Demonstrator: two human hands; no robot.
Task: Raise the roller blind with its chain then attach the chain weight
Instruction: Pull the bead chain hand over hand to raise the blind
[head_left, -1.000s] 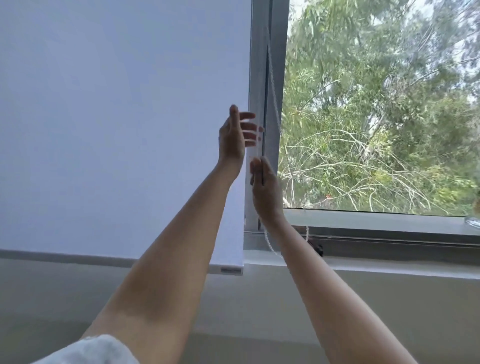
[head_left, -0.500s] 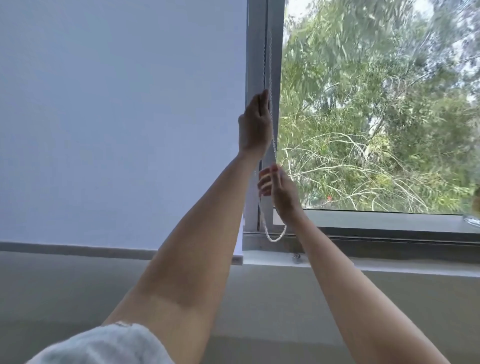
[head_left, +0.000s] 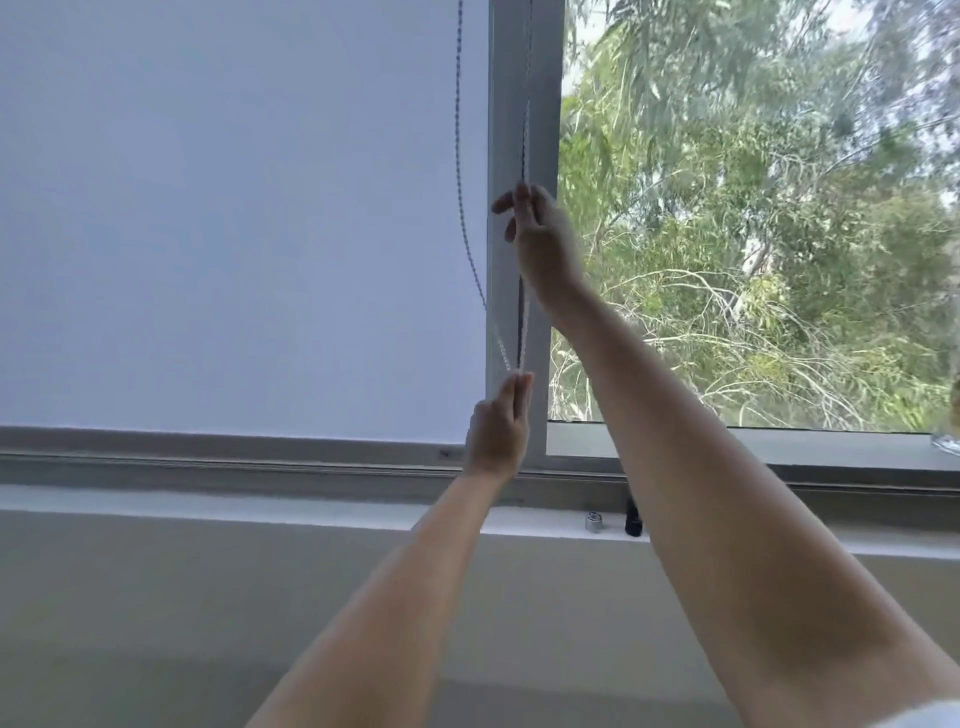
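Note:
The white roller blind (head_left: 234, 218) covers the left window pane, and its bottom bar (head_left: 260, 441) hangs just above the sill. The bead chain (head_left: 460, 156) runs down in front of the blind's right edge and loops back up along the window frame. My left hand (head_left: 496, 426) pinches the bottom of the chain loop, fingers pointing up. Above it, my right hand (head_left: 543, 239) is closed on the chain's right strand against the frame. A small silver piece (head_left: 594, 521) and a black piece (head_left: 632, 519) lie on the sill; which one is the chain weight I cannot tell.
The white sill (head_left: 260, 512) runs across the view with a plain wall below it. The grey window frame (head_left: 545, 104) separates the blind from the uncovered right pane, which shows trees. A clear object (head_left: 946, 441) sits on the ledge at the far right.
My left hand has dropped from high on the chain to the bottom of the loop. My right hand has gone up and taken the strand. The blind's bottom bar has risen above the sill.

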